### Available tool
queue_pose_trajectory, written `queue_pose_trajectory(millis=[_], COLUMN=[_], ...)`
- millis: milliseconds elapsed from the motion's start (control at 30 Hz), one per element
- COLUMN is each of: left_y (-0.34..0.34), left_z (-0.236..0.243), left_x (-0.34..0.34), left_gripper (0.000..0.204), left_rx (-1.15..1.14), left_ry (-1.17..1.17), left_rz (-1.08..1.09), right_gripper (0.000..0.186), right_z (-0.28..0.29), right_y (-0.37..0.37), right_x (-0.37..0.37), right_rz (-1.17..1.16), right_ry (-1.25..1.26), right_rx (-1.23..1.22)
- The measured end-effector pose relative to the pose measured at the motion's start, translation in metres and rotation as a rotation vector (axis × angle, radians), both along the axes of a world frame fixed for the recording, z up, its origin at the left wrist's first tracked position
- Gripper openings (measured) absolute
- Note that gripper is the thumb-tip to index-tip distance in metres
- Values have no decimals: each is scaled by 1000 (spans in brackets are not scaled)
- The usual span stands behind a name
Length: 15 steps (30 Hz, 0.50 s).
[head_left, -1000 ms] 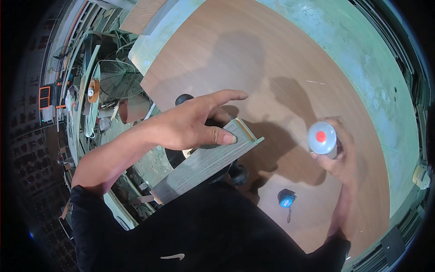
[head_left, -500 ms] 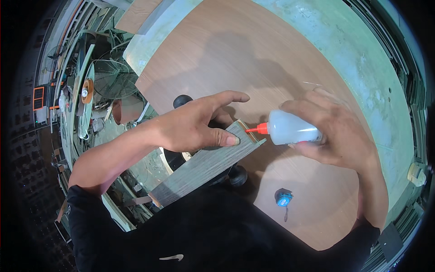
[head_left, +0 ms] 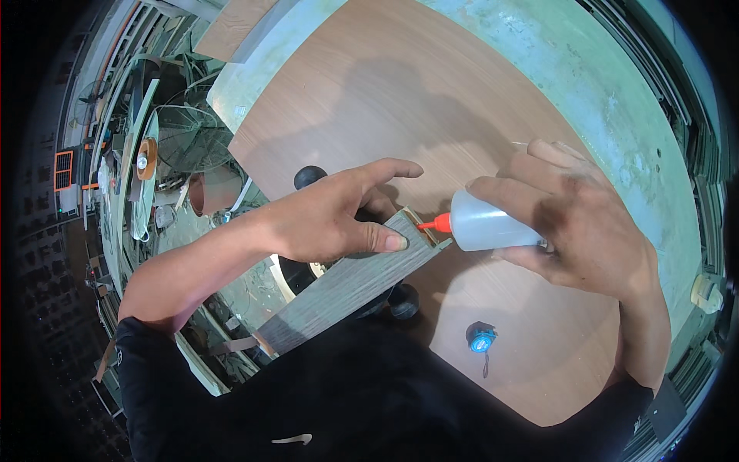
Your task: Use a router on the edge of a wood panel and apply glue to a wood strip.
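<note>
A grey wood-grain strip of board [head_left: 346, 285] slants up from near my body toward the middle of the view. My left hand [head_left: 346, 212] grips it near its far end, thumb on the grey face and index finger stretched past it. In my right hand [head_left: 573, 219] is a translucent white squeeze bottle [head_left: 493, 221] with a red nozzle, tilted so that its tip meets the raw edge at the board's far end. Whether glue comes out is too small to see. Part of a round black object [head_left: 300, 269] shows beneath the left hand.
A large wood-coloured panel [head_left: 462, 85] lies on a pale, stained worktop [head_left: 623, 115]. On the panel rests a blue tape measure [head_left: 483, 337]. Black knobs [head_left: 403, 300] show beside the board. A wire-guarded fan [head_left: 187, 135] and a brown bucket [head_left: 212, 191] stand at left among clutter.
My right hand has shifted slightly, and the bottle's nozzle has moved a little left and down along the board's end. The left hand keeps its hold on the board.
</note>
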<state>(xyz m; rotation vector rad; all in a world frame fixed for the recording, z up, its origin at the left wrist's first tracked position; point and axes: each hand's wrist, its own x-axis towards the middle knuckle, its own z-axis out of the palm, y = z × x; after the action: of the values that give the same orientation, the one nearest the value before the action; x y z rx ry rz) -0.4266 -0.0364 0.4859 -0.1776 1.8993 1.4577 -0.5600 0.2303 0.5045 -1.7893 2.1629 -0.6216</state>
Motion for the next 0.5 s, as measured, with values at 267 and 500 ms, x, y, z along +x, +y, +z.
queue_pose_trajectory(millis=[267, 500], left_y=[-1, -4], left_z=[1, -4], left_x=[0, 1], left_gripper=[85, 89], left_rx=[-1, -36], left_ry=[-34, 25], left_rz=[9, -30], right_gripper=[63, 61], right_z=[-1, -18], right_y=[2, 10], right_x=[-2, -14], right_rz=[2, -34], right_ry=[63, -150], right_rx=[28, -25])
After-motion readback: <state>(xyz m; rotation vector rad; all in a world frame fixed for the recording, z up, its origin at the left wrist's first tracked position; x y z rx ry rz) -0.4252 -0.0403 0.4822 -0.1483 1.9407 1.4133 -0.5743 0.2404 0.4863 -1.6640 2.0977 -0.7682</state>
